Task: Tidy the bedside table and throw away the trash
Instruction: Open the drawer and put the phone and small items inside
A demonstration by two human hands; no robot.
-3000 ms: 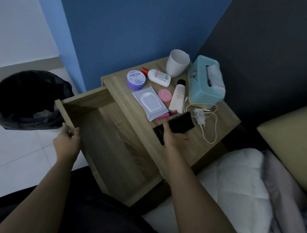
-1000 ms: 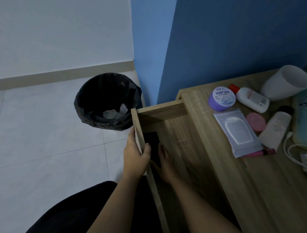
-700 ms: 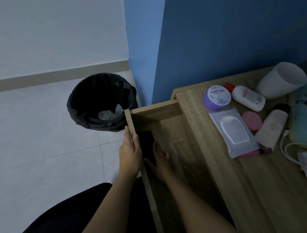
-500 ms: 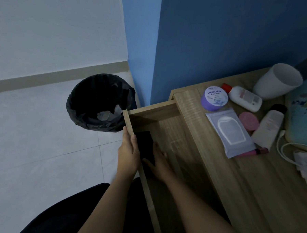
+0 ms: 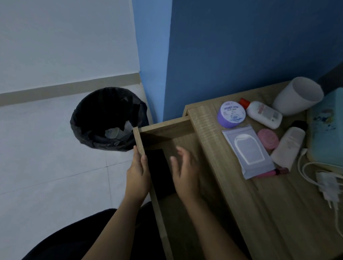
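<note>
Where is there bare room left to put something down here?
Bare wood: the tabletop nearer than the wipes pack, left of the charger; the drawer floor right of the black item. Crowded toward the wall, around jar, bottle, cup.

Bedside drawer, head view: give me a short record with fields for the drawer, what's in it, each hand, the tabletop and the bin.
drawer: pulled open
contents: flat black item lying along the front wall
left hand: grips the drawer's front wall
right hand: open, blurred, over the drawer, holding nothing
tabletop: purple jar, white bottle, cup, wipes pack, tissue box, charger
bin: black liner, some trash inside
</note>
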